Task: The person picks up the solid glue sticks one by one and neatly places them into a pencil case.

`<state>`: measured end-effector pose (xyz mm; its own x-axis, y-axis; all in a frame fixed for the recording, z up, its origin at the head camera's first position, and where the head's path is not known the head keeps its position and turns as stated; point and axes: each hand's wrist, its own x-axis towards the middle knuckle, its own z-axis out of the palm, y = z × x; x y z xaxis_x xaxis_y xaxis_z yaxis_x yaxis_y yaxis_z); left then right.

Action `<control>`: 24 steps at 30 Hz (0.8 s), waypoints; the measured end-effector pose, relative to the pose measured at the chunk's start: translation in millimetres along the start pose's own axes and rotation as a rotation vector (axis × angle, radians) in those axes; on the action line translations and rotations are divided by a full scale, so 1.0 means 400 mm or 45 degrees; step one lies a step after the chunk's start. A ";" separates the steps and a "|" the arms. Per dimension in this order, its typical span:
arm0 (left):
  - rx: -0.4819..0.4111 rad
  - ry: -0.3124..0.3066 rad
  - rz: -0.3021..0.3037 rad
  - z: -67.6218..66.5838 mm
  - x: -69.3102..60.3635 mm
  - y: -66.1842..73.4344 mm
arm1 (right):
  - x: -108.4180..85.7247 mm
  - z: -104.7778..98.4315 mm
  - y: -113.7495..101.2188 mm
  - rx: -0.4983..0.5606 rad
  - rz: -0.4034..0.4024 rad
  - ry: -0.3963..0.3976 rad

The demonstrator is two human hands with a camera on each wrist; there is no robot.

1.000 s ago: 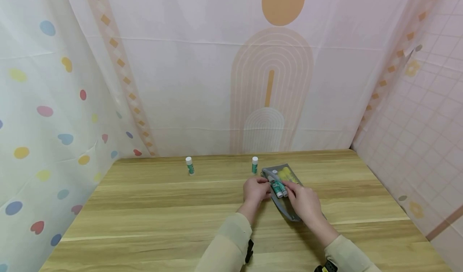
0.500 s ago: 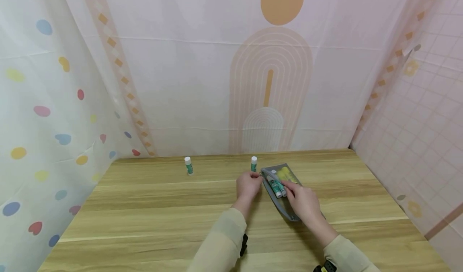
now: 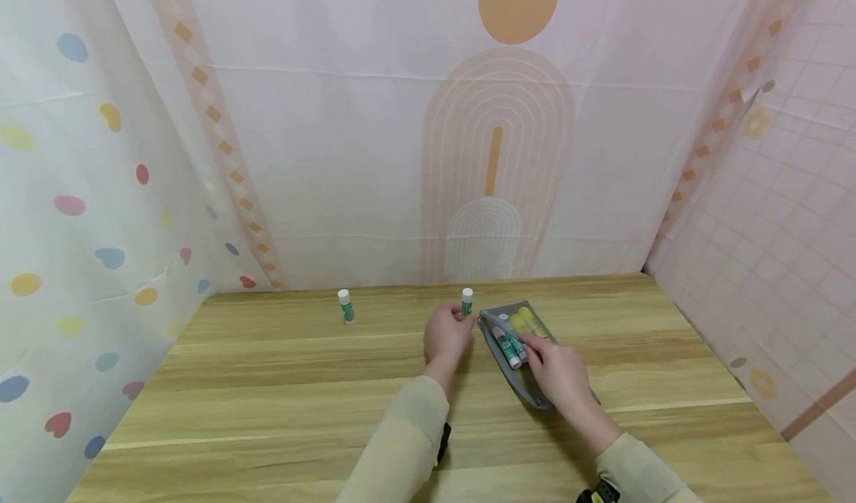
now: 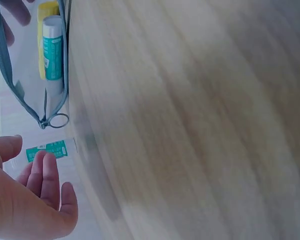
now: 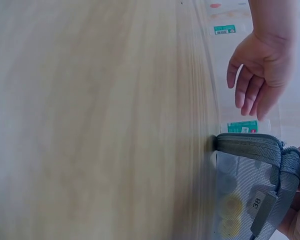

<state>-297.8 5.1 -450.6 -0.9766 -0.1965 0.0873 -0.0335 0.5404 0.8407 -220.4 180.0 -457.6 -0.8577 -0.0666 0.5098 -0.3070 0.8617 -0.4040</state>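
In the head view my left hand [image 3: 446, 336] is beside an upright glue stick [image 3: 467, 306] with a white cap and green label. The left wrist view shows its thumb and fingers apart around that glue stick [image 4: 55, 149]; the right wrist view shows a small gap before it. My right hand [image 3: 562, 377] pinches the edge of a grey mesh zip pouch [image 5: 250, 145], holding its mouth apart. Inside lie green-and-white glue sticks [image 3: 508, 348] and yellow items [image 3: 527, 320], whose kind is unclear through the mesh.
Another glue stick [image 3: 346, 307] stands upright farther left on the wooden table [image 3: 267, 399]. A patterned cloth [image 3: 334, 154] hangs behind the table's back edge, with more cloth at both sides. A metal ring [image 4: 59, 120] hangs at the pouch's zipper end.
My left hand has left the pouch's edge and moved left and away from me to the standing glue stick. The right hand stays at the pouch.
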 end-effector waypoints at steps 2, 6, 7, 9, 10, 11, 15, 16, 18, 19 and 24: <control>0.036 0.027 0.013 0.001 0.004 0.001 | 0.000 0.000 -0.001 0.001 0.000 -0.001; 0.073 0.058 0.047 0.002 0.013 -0.001 | 0.001 0.000 -0.004 0.001 -0.004 0.004; 0.081 0.064 0.055 0.002 0.015 -0.001 | 0.001 0.000 -0.004 -0.001 -0.004 0.005; 0.082 0.075 0.076 0.000 0.019 -0.003 | 0.001 0.000 -0.005 -0.002 -0.005 0.003; 0.081 0.083 0.088 0.000 0.020 -0.004 | 0.001 0.000 -0.006 -0.001 -0.005 0.001; 0.081 0.087 0.097 -0.001 0.022 -0.005 | 0.000 0.000 -0.007 -0.001 -0.005 -0.001; 0.053 0.092 0.143 0.000 0.028 -0.010 | -0.001 -0.001 -0.008 0.000 -0.003 -0.005; 0.042 0.086 0.152 0.000 0.029 -0.011 | -0.001 0.000 -0.008 -0.001 -0.003 -0.005; 0.011 0.074 0.172 0.001 0.031 -0.012 | -0.001 0.000 -0.007 -0.004 -0.005 -0.002; -0.004 0.071 0.180 0.002 0.032 -0.012 | -0.002 0.000 -0.007 -0.007 -0.005 -0.002; -0.048 0.051 0.201 0.004 0.035 -0.010 | -0.002 0.001 -0.005 -0.016 -0.013 0.008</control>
<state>-311.5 1.6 -453.5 -0.9599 -0.1444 0.2402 0.1280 0.5364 0.8342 -219.2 178.1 -457.5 -0.8519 -0.0720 0.5187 -0.3104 0.8671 -0.3896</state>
